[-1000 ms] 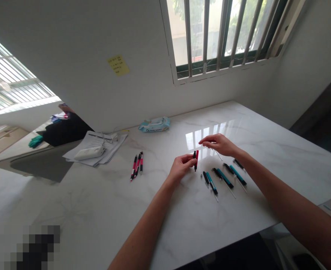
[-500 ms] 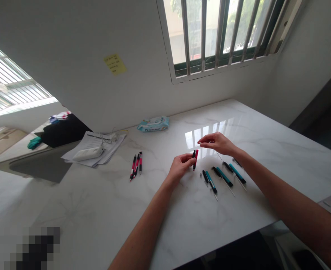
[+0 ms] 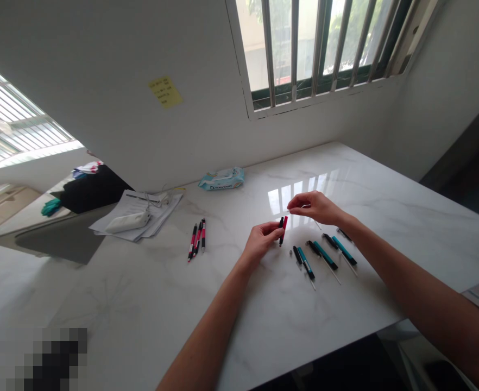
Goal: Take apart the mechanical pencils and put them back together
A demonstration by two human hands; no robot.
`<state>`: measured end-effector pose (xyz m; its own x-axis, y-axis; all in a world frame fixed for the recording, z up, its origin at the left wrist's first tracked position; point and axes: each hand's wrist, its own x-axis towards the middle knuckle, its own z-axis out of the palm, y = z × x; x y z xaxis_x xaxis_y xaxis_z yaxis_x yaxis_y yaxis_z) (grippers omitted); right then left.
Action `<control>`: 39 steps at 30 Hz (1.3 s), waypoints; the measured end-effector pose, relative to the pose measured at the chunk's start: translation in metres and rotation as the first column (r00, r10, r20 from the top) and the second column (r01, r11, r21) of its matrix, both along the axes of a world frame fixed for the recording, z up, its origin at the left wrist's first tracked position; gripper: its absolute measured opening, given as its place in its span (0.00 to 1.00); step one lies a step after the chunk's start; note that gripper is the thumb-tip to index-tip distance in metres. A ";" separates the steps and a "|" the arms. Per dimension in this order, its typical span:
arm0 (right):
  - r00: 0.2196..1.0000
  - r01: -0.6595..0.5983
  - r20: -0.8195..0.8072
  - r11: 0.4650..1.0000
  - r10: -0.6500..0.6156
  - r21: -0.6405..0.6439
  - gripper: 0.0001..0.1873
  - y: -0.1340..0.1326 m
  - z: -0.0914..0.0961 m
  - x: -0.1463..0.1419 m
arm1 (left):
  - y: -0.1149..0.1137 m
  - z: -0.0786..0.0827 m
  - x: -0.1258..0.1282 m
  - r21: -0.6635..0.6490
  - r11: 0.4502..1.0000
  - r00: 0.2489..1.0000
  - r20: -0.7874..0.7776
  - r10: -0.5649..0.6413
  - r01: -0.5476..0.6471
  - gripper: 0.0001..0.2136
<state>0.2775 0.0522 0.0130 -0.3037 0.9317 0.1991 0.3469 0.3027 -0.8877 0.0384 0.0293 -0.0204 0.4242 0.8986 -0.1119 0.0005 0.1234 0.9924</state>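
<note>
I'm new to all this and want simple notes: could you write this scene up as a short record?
Left hand: holds red-and-black pen pieces
Right hand: raised beside them, above the table; any held item too small to tell
Nearby: teal-and-black pens
Surface: white marble table
Also there: red-and-black pens, wet wipes pack, papers

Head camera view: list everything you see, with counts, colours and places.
marble table: one, white, below the hands
pens: three, red and black, left of the hands
teal pen barrels: three, teal, right of the hands
wipes packet: one, light blue, table's back edge
papers: one stack, white, table's left
sticky note: one, yellow, wall
barred window: one, white-framed, above the table
left hand: one, holding a red-and-black pen, centre
right hand: one, raised beside it
</note>
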 end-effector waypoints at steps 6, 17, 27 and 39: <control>0.998 -0.054 0.017 0.998 0.054 -0.033 0.15 -0.001 -0.001 -0.002 | 0.000 0.000 0.000 0.001 1.000 1.000 -0.012 0.003 -0.003 0.20; 0.997 -0.067 -0.035 0.997 0.066 -0.032 0.16 0.000 -0.001 -0.004 | -0.001 0.002 0.000 0.010 1.000 1.000 0.010 0.004 -0.004 0.19; 0.876 0.254 0.397 0.962 -0.272 0.099 0.13 -0.002 0.003 0.019 | -0.001 0.001 0.001 0.021 0.998 0.998 0.032 0.059 -0.060 0.17; 0.510 0.486 0.828 0.872 -0.231 -0.055 0.10 -0.002 0.000 0.016 | -0.001 -0.001 0.000 0.013 0.998 0.997 0.049 0.065 -0.065 0.18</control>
<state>0.2932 0.0502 0.0127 0.1563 0.9688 -0.1923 0.9542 -0.1984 -0.2240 0.0385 0.0280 -0.0211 0.3693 0.9259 -0.0797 -0.0553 0.1075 0.9927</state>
